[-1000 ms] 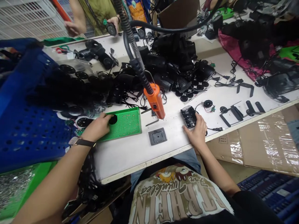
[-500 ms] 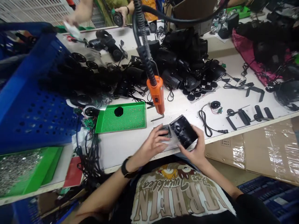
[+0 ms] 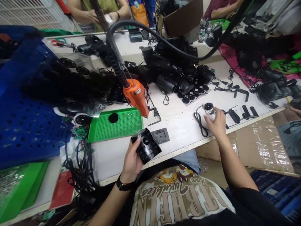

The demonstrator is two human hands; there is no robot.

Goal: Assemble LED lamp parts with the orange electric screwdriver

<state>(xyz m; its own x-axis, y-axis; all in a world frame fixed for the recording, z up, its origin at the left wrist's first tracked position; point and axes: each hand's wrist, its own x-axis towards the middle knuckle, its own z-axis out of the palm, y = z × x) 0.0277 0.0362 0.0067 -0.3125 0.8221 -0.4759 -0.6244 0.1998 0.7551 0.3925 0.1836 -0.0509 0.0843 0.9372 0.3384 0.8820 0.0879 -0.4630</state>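
My left hand (image 3: 132, 161) grips a black plastic housing (image 3: 148, 147) by its left side, tilted above the front of the table. Right of the housing lies a flat black rectangular plate (image 3: 161, 136). My right hand (image 3: 217, 124) reaches over the table with thumb and forefinger apart. Its fingertips are beside a round black disc (image 3: 208, 106) with thin wires and a small green board, partly hidden by the fingers. A coiled black power cable (image 3: 199, 124) lies left of that hand.
An orange electric screwdriver (image 3: 136, 96) hangs above a green perforated tray (image 3: 115, 127). Black housings (image 3: 166, 82) are heaped behind, and black brackets (image 3: 235, 114) lie at right. A blue crate (image 3: 30, 125) stands at left. Across the table, a co-worker's hands (image 3: 103, 16) hold something white.
The black housing has passed from my right hand to my left and moved left. My right hand has moved right to the disc. The screwdriver has swung left in view.
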